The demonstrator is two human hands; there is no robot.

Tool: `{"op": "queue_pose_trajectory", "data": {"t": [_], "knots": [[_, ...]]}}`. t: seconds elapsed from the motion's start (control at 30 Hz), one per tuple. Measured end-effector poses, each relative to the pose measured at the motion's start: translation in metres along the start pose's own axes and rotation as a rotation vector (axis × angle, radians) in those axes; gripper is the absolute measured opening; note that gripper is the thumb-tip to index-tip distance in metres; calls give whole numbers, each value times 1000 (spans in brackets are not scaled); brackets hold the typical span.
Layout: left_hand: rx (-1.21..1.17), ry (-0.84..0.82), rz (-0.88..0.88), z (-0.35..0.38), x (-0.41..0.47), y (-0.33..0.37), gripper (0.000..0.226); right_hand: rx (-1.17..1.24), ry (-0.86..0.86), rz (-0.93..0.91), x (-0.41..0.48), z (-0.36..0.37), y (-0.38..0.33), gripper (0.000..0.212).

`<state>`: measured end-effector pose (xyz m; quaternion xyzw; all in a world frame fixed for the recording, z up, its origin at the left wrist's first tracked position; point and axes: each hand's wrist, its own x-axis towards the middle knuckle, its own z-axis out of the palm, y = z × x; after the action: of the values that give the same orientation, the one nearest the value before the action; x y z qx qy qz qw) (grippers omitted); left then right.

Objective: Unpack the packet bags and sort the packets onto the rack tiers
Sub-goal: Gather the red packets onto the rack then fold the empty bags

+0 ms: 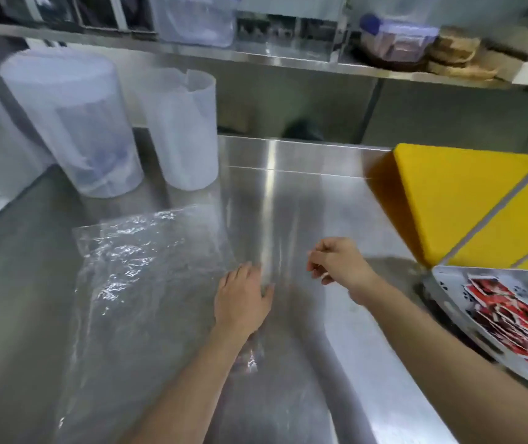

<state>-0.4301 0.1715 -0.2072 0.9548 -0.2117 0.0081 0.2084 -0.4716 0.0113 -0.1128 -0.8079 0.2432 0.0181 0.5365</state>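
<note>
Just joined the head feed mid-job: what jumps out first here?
The bright yellow boards at the right edge of the steel counter stand out first, then the pile of red packets on the metal tray at lower right. Mid-counter, an empty-looking clear bag lies flat, with the left hand spread at its right side.

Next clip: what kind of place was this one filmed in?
Most likely a commercial kitchen or food-prep area: a stainless steel worktable with a steel shelf above it, yellow cutting boards at the right, and tall translucent plastic containers at the left.
</note>
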Motion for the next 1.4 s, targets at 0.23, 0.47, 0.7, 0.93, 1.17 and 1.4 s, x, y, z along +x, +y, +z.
{"op": "queue_pose_trajectory", "data": {"t": [0.23,0.47,0.7,0.93,1.17,1.4], "knots": [[171,97,-457,-46,-53,-124,57,-260,-156,6,37,123,-3,15],[146,-2,-687,-44,-94,-154,65,-369,5,145,48,180,3,77],[-111,212,-809,-52,-86,-139,57,-31,-188,178,57,174,9,47],[-690,302,-1079,-78,-59,-144,74,118,-406,184,47,116,27,16],[-686,-64,-866,-62,-40,-107,20,231,-344,244,31,50,62,12],[-1122,-271,-855,-54,-21,-56,15,177,-302,314,7,-6,98,17]]}}
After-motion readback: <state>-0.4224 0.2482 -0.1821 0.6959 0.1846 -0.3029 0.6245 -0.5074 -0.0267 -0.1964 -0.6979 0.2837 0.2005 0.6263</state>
